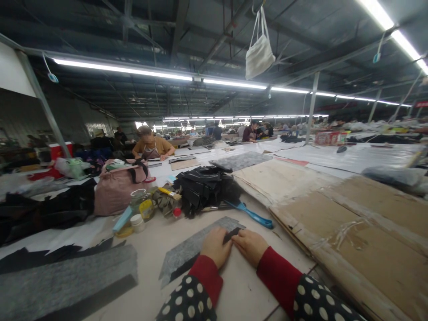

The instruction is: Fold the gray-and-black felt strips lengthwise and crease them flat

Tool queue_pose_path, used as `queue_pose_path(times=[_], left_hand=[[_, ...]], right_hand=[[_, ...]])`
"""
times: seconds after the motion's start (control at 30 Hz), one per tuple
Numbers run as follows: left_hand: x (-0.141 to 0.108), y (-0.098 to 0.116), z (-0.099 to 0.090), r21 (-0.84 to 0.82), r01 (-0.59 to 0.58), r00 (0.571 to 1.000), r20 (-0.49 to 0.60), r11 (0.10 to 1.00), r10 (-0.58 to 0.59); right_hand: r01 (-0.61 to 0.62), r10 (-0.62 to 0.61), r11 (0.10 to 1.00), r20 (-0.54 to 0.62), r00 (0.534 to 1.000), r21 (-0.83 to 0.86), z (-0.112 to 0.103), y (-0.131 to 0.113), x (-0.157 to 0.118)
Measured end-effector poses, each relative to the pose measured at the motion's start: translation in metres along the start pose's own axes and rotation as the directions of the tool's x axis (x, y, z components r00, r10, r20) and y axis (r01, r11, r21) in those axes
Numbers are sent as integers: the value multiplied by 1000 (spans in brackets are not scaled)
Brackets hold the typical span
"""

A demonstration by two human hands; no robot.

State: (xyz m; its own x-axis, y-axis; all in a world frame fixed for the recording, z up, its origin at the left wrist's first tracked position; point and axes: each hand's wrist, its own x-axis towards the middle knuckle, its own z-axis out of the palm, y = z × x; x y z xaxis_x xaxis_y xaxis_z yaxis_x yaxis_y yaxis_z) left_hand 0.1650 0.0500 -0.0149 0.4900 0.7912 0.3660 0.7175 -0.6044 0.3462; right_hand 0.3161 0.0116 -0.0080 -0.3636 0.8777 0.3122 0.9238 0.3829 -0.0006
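Beneath my left hand (216, 246) and right hand (251, 245), the desk (239, 287) carries a grey panel (185, 245), mostly leftward; both pinch a dark strip (233, 234) between them. Uneven pull from either could, I judge, crease it.

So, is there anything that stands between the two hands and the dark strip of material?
Nothing visible does: the left hand and the right hand both have fingers at the dark strip. The blue handle lies farther out, beyond the right hand, not in between.
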Motion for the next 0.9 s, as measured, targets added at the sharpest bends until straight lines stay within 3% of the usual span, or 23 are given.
queue_pose_path(times=[0.1, 0.3, 0.57, 0.9], left_hand=[[1, 0, 1, 27, -13, 1000, 8, 1000, 13], [2, 2, -2, 27, 21, 1000, 18, 999, -21], [1, 7, 1, -46, -77, 997, -13, 996, 76], [0, 9, -3, -88, -140, 986, -100, 986, 131]], right_hand=[[23, -23, 998, -1, 1000, 54, -4, 0, 0], [200, -186, 966, -94, 978, 164, -6, -2, 1], [29, -30, 999, 24, 999, 20, 3, -2, 3], [-37, 32, 998, 90, 995, 51, 3, -5, 5]])
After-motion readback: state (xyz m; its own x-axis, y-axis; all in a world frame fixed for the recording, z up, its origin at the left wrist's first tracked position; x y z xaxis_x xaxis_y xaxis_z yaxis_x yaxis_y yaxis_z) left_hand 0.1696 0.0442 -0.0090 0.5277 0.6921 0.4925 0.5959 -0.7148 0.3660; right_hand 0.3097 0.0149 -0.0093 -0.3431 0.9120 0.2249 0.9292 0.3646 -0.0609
